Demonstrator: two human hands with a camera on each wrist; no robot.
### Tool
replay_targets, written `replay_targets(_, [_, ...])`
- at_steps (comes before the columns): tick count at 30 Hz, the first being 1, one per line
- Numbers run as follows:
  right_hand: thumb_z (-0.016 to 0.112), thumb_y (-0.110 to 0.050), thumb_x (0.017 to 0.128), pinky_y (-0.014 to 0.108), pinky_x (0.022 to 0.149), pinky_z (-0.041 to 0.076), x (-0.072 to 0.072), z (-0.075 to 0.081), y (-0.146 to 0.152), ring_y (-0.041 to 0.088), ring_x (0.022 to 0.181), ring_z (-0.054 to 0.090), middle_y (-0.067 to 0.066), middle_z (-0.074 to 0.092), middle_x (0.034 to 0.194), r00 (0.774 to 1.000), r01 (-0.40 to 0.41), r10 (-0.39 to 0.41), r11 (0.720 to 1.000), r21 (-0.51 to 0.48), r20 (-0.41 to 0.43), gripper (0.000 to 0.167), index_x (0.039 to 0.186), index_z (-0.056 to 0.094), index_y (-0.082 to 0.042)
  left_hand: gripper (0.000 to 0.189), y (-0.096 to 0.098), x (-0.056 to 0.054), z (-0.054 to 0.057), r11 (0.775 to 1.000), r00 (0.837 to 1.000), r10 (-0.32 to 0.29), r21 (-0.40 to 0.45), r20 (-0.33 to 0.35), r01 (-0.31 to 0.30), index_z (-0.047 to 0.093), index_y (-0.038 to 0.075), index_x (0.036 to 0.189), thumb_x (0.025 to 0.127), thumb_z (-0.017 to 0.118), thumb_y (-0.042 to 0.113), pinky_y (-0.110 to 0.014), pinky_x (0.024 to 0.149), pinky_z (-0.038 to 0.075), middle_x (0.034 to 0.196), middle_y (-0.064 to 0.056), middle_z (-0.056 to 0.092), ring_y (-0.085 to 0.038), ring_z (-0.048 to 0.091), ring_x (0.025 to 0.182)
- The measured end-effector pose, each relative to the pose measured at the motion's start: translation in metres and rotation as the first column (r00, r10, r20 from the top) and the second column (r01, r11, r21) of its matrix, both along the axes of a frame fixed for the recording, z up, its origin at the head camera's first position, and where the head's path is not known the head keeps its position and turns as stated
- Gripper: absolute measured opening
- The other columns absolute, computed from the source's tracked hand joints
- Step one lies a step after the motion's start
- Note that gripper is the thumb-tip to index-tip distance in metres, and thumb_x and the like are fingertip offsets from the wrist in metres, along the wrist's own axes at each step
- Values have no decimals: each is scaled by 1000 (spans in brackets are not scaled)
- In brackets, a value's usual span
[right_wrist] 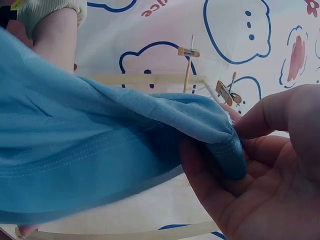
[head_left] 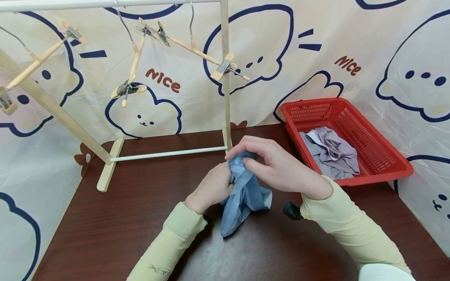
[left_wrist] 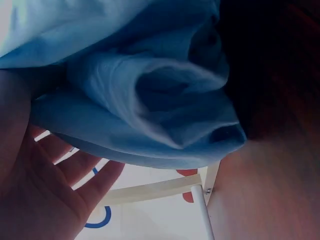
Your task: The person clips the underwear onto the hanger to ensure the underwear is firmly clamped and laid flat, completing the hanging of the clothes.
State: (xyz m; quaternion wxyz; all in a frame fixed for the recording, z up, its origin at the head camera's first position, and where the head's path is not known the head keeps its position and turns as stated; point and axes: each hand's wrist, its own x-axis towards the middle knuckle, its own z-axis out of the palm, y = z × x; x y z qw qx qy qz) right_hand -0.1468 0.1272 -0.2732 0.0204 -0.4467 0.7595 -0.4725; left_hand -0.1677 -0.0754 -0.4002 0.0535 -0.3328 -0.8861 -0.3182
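Cartoon-print backdrop [head_left: 260, 105] behind, dark brown worktop [head_left: 151, 179] below. Wooden rack [head_left: 81, 128] stands on the left, white rods top and bottom. Red basket [head_left: 383, 178] sits to my right, mauve cloth [head_left: 339, 152] and grey cloth [head_left: 327, 167] crumpled together inside. Hangers [head_left: 197, 52] hang off the top rod. Blue cloth [head_left: 242, 191] is right in front of me, between basket and rack, bunched at the top, lower end hanging loose; can't tell if it touches the worktop. My right grip [head_left: 270, 164] pinches its upper edge between thumb and fingers. My left grip [head_left: 212, 183] is up against it, outer fingers fairly straight; thumb and index get lost in the folds, so can't tell if it pinches too.

Doing this well, I'd say: keep the right pinch light and close to the edge, work the left along the hem, let folds drop open instead of twisting. Pulling hard probably just bunches it more.

Counts: rack one, basket one, hangers three, blue cloth one, basket cloths at least two (overlap hides any others), grips two, clips [head_left: 222, 69] six, two per hanger.
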Motion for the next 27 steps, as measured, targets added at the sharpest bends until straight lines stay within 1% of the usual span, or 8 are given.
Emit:
replay_targets(2, [50,6,97,34,67,48,0,-1,0,17,93,58,-2,66,121,1000,-5,5,1000,-1,2,35,123,68,-9,21,0,1,-1,1000,999,10,11,36,-11,50,14,80,89,62,-1,-30,62,39,72,5,37,-13,47,67])
replay_targets(7, [50,6,96,36,83,51,2,-1,0,17,104,60,-3,66,121,1000,-20,20,1000,-14,-7,36,122,69,-9,36,-2,2,-2,996,996,-14,89,88,7,37,16,70,83,59,-9,-27,55,30,68,9,23,-10,34,58])
replay_targets(11, [49,7,95,37,88,50,3,0,2,16,105,59,-5,65,120,1000,-15,14,1000,-19,-20,36,121,68,-10,35,-4,2,-3,988,993,-60,151,102,44,37,15,70,80,58,-11,-27,57,32,68,8,26,-10,35,61])
replay_targets(13, [49,7,95,37,88,50,3,1,4,16,105,59,-4,65,119,1000,-8,8,1000,-24,-25,37,120,68,-10,26,-5,1,-3,986,993,-71,159,91,56,48,13,79,83,61,-8,-27,62,39,72,8,39,-10,43,67])
replay_targets(15, [49,7,94,36,88,50,4,2,5,17,103,60,-4,65,118,1000,-1,0,1000,-29,-30,36,119,68,-10,18,-7,1,-3,986,995,-70,156,73,58,58,10,97,88,65,-3,-29,72,46,85,4,55,-12,52,77])
replay_targets(19, [48,8,94,35,86,50,4,5,10,17,101,60,-3,66,116,999,19,-21,999,-37,-36,35,117,67,-10,37,-12,1,-1,993,999,-31,118,35,27,60,7,129,93,70,6,-33,86,51,114,-1,65,-13,60,94])
replay_targets(23, [48,10,95,35,82,50,5,8,16,17,97,59,-3,65,114,999,41,-42,998,-41,-28,35,116,66,-10,25,-20,-1,1,993,999,-9,118,43,4,70,10,117,92,73,12,-31,81,53,112,3,64,-10,60,90])
replay_targets(27, [47,11,94,33,77,52,5,11,23,18,94,60,-2,65,114,996,88,-89,994,-60,-24,35,115,66,-9,16,-30,-1,5,989,997,4,149,79,-15,74,15,102,87,79,18,-30,69,52,99,10,62,-8,58,80])
